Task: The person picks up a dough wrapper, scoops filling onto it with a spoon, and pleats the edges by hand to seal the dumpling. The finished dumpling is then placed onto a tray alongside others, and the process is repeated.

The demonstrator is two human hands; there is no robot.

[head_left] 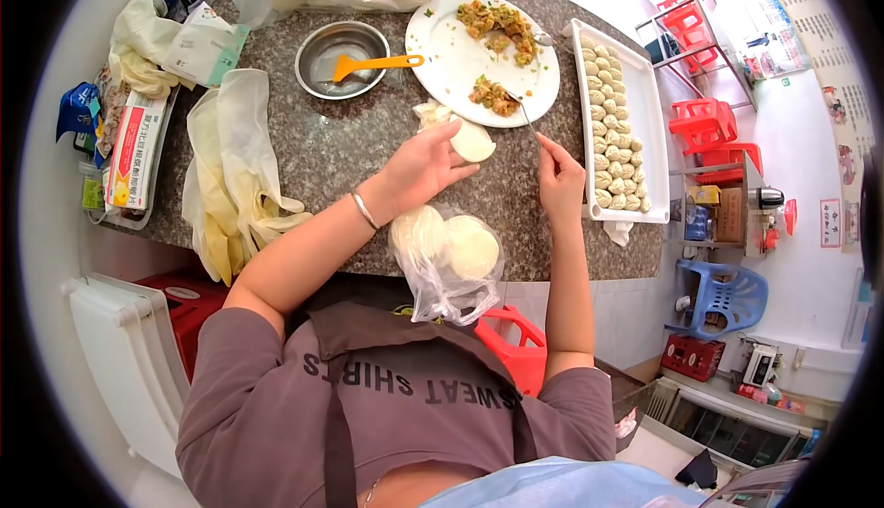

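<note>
Two hands occupied: left hand (419, 172) cups a round wrapper (474, 143) face up beside the plate (451, 57), close to the filling (494, 95) where the right hand (559, 179) rests its pinched spoon (521, 107).

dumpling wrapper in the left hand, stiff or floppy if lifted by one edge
Probably floppy: the dumpling wrapper looks thin and rests across the fingers of the left hand. Likely very light, since fingertips alone carry it. It may tear if pulled, as it looks like soft dough.
</note>
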